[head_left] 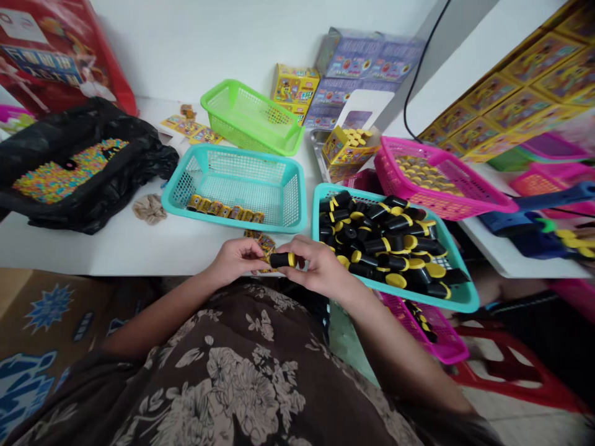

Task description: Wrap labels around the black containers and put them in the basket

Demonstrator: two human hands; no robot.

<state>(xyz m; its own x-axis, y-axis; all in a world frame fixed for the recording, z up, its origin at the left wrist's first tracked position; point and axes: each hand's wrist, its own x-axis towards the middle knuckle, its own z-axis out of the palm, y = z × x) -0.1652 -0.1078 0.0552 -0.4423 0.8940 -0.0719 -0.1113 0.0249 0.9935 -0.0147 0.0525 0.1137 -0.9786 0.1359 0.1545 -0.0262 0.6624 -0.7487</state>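
My right hand (316, 265) grips a small black bottle (279, 259) by its yellow-capped end, and the bottle lies sideways above the table's front edge. At its other end, the fingers of my left hand (239, 257) are pinched on a small yellow printed label (264, 260). More printed labels (260, 239) lie on the table just behind my fingers. To the right, a teal basket (470, 297) is heaped with black bottles with yellow caps. Straight ahead, another teal basket (232, 164) has a row of yellow-labelled bottles (225, 209) along its near side.
A green basket (251, 105) and yellow and purple boxes (353, 52) stand behind. A black plastic bag (144, 139) with colourful beads (69, 170) is on the left. A pink basket (483, 198) sits at the right, beside another person. A hairband (149, 209) lies near the bag.
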